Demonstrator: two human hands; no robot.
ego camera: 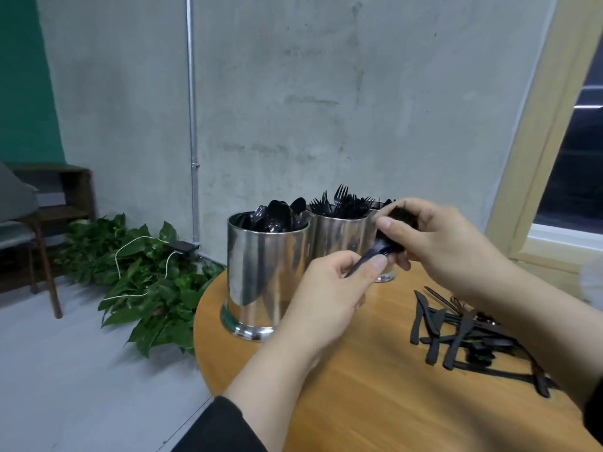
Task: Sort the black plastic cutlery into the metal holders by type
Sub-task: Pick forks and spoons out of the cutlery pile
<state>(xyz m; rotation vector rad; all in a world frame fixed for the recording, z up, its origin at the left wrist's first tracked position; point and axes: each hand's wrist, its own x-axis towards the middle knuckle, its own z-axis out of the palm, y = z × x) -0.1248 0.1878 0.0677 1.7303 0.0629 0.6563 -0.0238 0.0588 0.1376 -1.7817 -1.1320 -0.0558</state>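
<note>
Left hand [329,288]: pinching the handle end of a black plastic spoon [375,252] between thumb and curled fingers, hovering above the bench just in front of the holders.
Right hand [437,239]: curling round the bowl end of that same spoon, thumb on top, fingers wrapped beneath; also seeming to be gripping more black cutlery in the palm, though too hidden to be telling which kind.
Spoon: slanting up from lower left to upper right between the two hands, lifted off the bench, just in front of the middle holder.
Spoon holder [266,275]: standing upright at the left rim of the bench, nearest of the metal cylinders, carrying black spoons bowl-up.
Fork holder [339,233]: standing just behind and to the right, touching or nearly touching the first, bristling with black forks tines-up.
Third holder [385,277]: mostly hiding behind the right hand, only its base and a sliver of rim showing; contents hard to make out.
Loose cutlery pile [463,337]: lying crisscrossed on the right of the bench, mostly black knives, partly covered by the right forearm.
Bench [375,402]: round, wooden, carrying holders and pile.
Potted vine [146,282]: sprawling over the floor left of the bench, against the concrete wall [293,93].
Wooden chair [39,230]: standing at far left.
</note>
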